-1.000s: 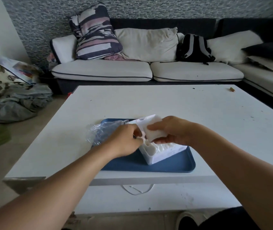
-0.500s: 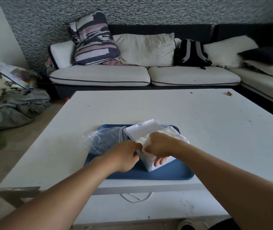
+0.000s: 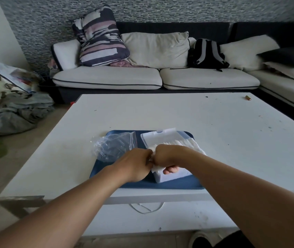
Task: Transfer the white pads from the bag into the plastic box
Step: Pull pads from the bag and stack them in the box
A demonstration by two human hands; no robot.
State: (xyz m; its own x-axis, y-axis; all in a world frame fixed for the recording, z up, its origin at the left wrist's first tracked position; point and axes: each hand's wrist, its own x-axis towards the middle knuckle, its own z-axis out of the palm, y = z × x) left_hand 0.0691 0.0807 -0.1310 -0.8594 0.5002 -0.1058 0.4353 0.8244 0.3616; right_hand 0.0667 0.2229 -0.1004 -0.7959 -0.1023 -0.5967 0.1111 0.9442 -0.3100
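A white plastic box (image 3: 175,176) stands on the right half of a blue tray (image 3: 169,185), its lid (image 3: 157,138) tipped open at the back. White pads (image 3: 187,143) fill the box and stick up above its rim. My right hand (image 3: 167,156) curls over the near end of the pads and grips them, fingertips showing against the box's front wall. My left hand (image 3: 133,163) is curled tight against the right one and pinches the pads' near left corner. The clear plastic bag (image 3: 114,145) lies crumpled on the tray's left, just beyond my left hand.
The tray sits near the front edge of a white table (image 3: 187,115). A small brown object (image 3: 248,98) lies at the table's far right. Behind stands a sofa (image 3: 157,77) with cushions and a black backpack (image 3: 206,54). Clothes lie on the floor (image 3: 15,113) at left.
The pads came down from above the box into it. Both hands followed them down and now press together at the box's near left corner; the lid shows at the back.
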